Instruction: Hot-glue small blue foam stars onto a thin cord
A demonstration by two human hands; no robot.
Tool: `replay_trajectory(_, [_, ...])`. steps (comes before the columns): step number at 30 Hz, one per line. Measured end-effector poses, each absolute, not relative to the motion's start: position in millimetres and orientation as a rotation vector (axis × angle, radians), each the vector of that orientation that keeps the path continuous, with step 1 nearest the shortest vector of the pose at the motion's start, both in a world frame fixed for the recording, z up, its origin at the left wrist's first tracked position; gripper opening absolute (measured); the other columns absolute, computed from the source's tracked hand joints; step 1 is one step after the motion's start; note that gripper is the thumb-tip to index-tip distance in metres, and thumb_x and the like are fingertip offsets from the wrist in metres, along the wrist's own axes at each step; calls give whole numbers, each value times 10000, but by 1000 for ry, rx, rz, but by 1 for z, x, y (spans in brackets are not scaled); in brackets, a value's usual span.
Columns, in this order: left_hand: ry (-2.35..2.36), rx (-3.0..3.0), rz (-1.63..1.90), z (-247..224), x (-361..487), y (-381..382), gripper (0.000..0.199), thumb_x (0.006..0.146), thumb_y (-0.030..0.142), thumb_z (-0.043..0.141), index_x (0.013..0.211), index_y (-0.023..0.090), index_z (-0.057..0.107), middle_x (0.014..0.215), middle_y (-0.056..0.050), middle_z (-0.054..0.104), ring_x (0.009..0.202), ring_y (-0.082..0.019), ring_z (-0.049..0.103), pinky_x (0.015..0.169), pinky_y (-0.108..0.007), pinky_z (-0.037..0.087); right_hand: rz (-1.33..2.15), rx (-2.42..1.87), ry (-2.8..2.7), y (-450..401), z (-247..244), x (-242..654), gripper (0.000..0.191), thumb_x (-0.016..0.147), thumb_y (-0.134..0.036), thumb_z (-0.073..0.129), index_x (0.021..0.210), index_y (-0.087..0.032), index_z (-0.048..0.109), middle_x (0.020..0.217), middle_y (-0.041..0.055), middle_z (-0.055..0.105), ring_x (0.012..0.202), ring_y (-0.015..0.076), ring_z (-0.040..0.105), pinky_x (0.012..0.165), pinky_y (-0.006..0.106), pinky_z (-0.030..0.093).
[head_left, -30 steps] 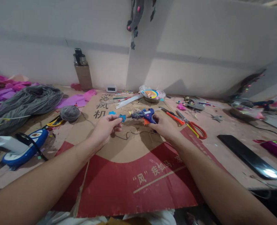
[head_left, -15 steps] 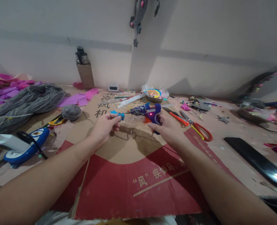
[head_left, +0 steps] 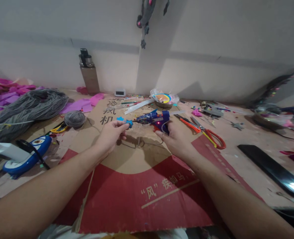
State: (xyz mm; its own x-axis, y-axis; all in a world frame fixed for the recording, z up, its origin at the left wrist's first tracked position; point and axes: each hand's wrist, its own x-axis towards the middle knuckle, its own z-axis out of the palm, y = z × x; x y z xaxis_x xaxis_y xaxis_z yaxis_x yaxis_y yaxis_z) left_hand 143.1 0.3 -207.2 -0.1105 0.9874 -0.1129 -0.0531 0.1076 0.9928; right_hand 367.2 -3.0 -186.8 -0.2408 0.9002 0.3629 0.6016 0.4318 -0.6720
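Note:
My left hand [head_left: 112,132] pinches a small blue felt-like cutout [head_left: 129,123] between thumb and fingertips. Another blue cutout [head_left: 120,119] shows just behind those fingers; whether it is joined to the first I cannot tell. Wrapped around the handle of a purple-blue hot glue gun [head_left: 150,119] is my right hand [head_left: 173,135]. The gun's red light is lit, and its nozzle points left, at or very close to the held cutout. Thin grey yarn [head_left: 139,144] lies on the cardboard sheet [head_left: 127,202] below both hands.
Orange-handled scissors [head_left: 214,138] and an orange cutter [head_left: 191,125] lie right of the gun, near a black phone [head_left: 271,169]. Grey yarn [head_left: 35,106], a yarn ball [head_left: 74,119] and a blue-and-white object [head_left: 29,156] are at left. Behind stand a bowl [head_left: 164,103] and glue sticks [head_left: 139,107].
The glue gun's nozzle has moved slightly left, closer to the blue cutout. My left hand stays nearly in place, and the whole view has shifted a little.

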Motion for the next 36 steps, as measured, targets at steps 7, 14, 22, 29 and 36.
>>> replay_trajectory(7, [1303, 1035, 1227, -207, 144, 0, 216, 695, 326, 722, 763, 169, 592, 537, 23, 566, 403, -71, 506, 396, -185, 336, 515, -1270, -1980, -5, -187, 366, 281, 825, -265, 514, 1085, -161, 539, 1022, 117, 638, 933, 264, 584, 815, 402, 450])
replay_trajectory(14, [1292, 1067, 1214, -206, 145, -2, 231, 685, 338, 726, 748, 167, 585, 529, 27, 562, 391, -76, 496, 379, -193, 323, 476, -1259, -2004, -5, -188, 366, 310, 825, -248, 513, 1119, -150, 535, 1051, 130, 636, 954, 269, 585, 826, 407, 450])
replay_trajectory(22, [1294, 1050, 1208, -206, 148, -2, 216, 697, 325, 715, 753, 168, 578, 527, 28, 561, 383, -69, 489, 364, -183, 294, 464, -1300, -2000, -8, -186, 365, 336, 835, -255, 512, 1154, -150, 528, 1089, 134, 639, 989, 278, 584, 844, 414, 445])
replay_trajectory(29, [1292, 1058, 1212, -208, 146, -1, 196, 713, 309, 701, 761, 169, 572, 533, 30, 560, 385, -68, 491, 373, -184, 304, 470, -1310, -2006, -8, -186, 365, 326, 839, -264, 504, 1147, -161, 532, 1069, 123, 644, 967, 277, 594, 821, 401, 460])
replay_trajectory(36, [1298, 1058, 1214, -207, 147, -2, 195, 714, 303, 703, 760, 165, 573, 537, 30, 556, 389, -65, 489, 377, -182, 310, 442, -1302, -1997, -10, -184, 365, 343, 839, -275, 500, 1164, -169, 528, 1076, 129, 649, 977, 296, 602, 822, 425, 462])
